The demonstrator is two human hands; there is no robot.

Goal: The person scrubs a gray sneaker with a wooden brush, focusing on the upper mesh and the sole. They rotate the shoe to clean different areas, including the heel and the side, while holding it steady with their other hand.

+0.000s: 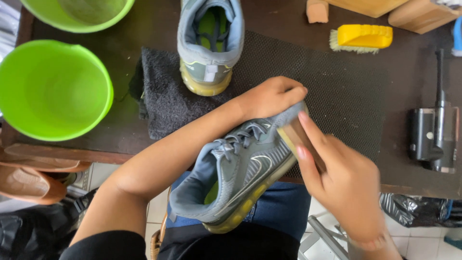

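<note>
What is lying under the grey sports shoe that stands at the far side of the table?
The standing grey sports shoe rests on a dark grey towel, which overlaps a black mesh mat. The shoe covers the towel beneath its sole, so nothing more can be seen there.

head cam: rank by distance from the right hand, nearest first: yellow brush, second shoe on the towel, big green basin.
From the right hand:
1. yellow brush, above it at the table's far edge
2. second shoe, upper centre on the towel
3. green basin, far left

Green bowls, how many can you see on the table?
2: one large green bowl at the table's left edge, another green bowl behind it, cut off by the frame's top.
</note>
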